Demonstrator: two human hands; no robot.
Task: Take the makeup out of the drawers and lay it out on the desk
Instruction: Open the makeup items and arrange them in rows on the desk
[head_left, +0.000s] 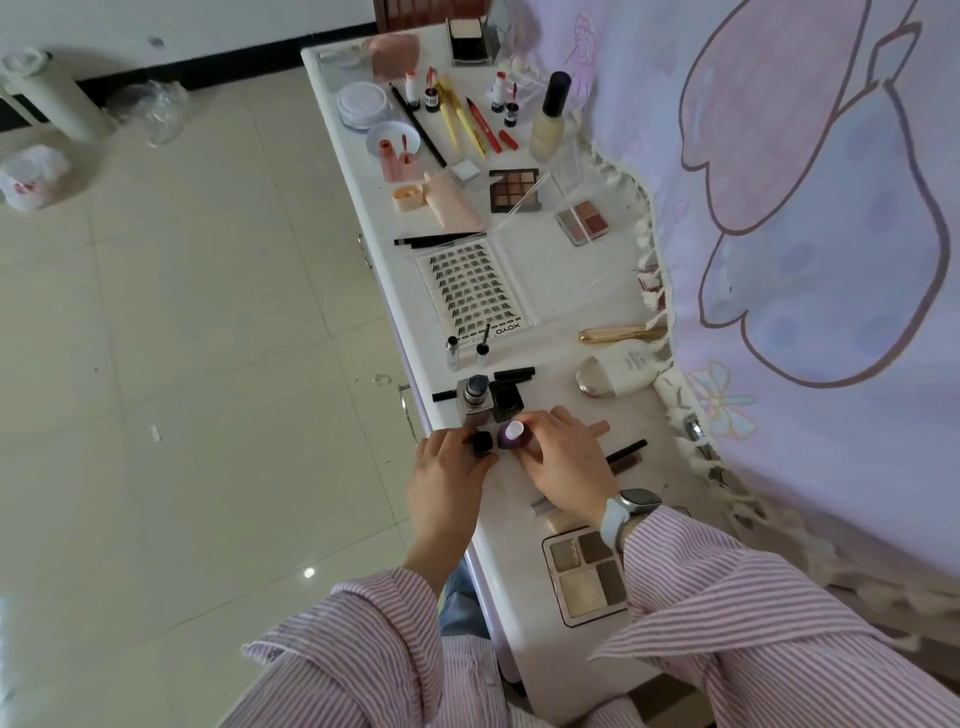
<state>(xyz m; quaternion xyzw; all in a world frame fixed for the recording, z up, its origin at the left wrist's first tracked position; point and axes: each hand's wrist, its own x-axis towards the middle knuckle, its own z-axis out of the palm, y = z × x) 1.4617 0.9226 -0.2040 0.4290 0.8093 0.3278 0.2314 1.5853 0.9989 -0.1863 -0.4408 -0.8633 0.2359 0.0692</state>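
Note:
On the white desk (566, 291), my right hand (566, 462) grips a small purple bottle (511, 435) with a white neck, standing upright near the desk's left edge. My left hand (447, 483) holds a small black cap (482, 442) just left of the bottle. Right behind them stand a square grey bottle (474, 397) and a black square jar (505, 400). Makeup covers the desk farther back: a lash tray (475, 291), a brown eyeshadow palette (513, 189), a blush palette (584, 222), a foundation bottle (550, 117), lipsticks and pencils. A grey eyeshadow palette (587, 574) lies near my right sleeve.
A purple cartoon cloth (810, 218) with a fringe hangs along the desk's right side. A gold-capped white tube (618, 376) and a gold tool (621, 333) lie by it. Drawer handles (404, 402) show on the desk's left face. Tiled floor with plastic bags (36, 174) lies left.

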